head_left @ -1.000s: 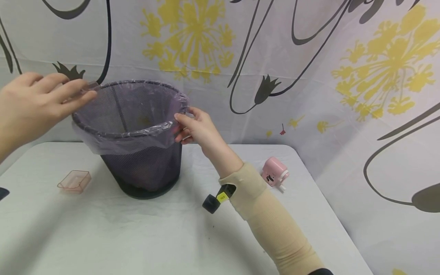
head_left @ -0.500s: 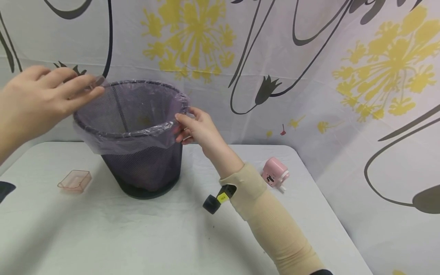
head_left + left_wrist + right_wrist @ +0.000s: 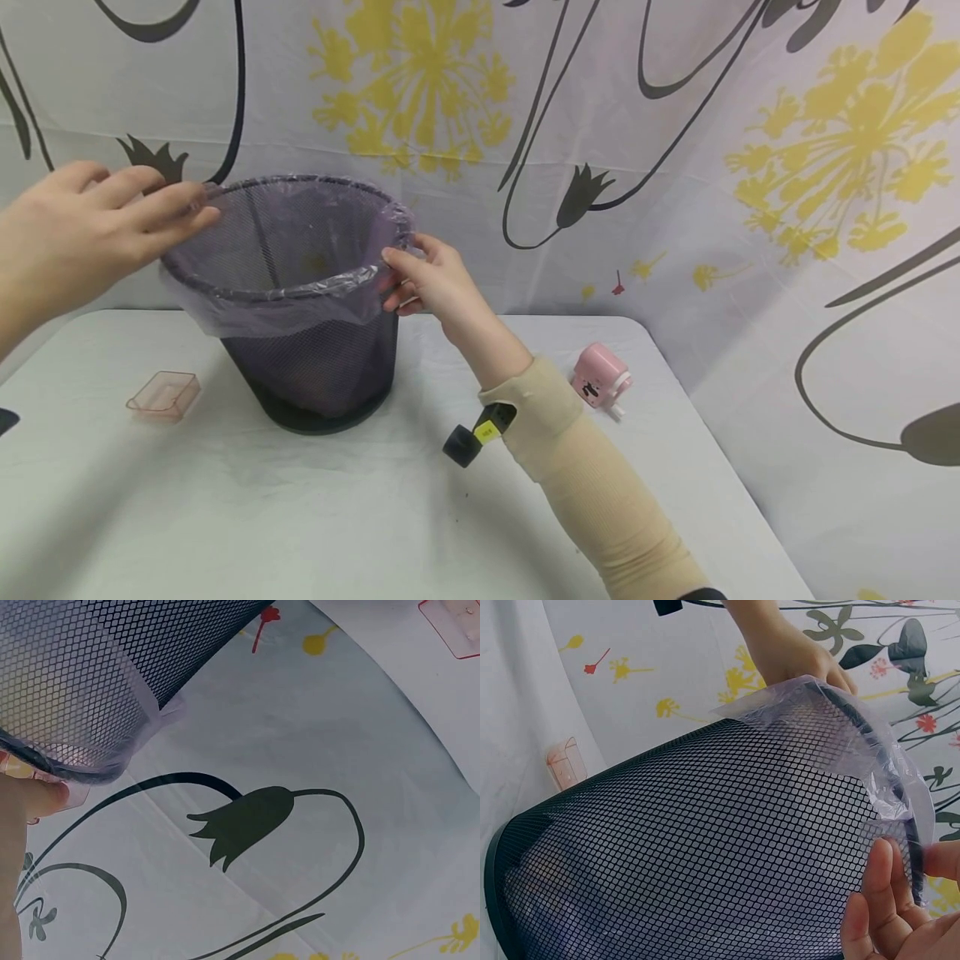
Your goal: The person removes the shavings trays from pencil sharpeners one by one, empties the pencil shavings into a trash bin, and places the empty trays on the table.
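A black mesh trash can (image 3: 330, 367) stands on the table, lined with a thin purple bin liner (image 3: 247, 317) folded over its rim. My left hand (image 3: 97, 229) is at the left rim, its thumb and index finger pinching a clear filmy bit, apparently liner; the fingers mostly hide it. In the left wrist view only the thumb (image 3: 41, 796) shows by the rim. My right hand (image 3: 435, 279) grips the right rim through the liner, thumb on one side and fingers on the other. The right wrist view shows those fingers (image 3: 885, 900) against the mesh.
A small clear pink tray (image 3: 165, 395) lies on the white table (image 3: 360, 508) left of the can. On the right lies a pink pencil sharpener (image 3: 600, 375) with a crank. A patterned cloth (image 3: 660, 167) hangs behind the table.
My left hand moves inward and up over the rim, then sinks back a little. The right hand, the can and the small objects stay put.
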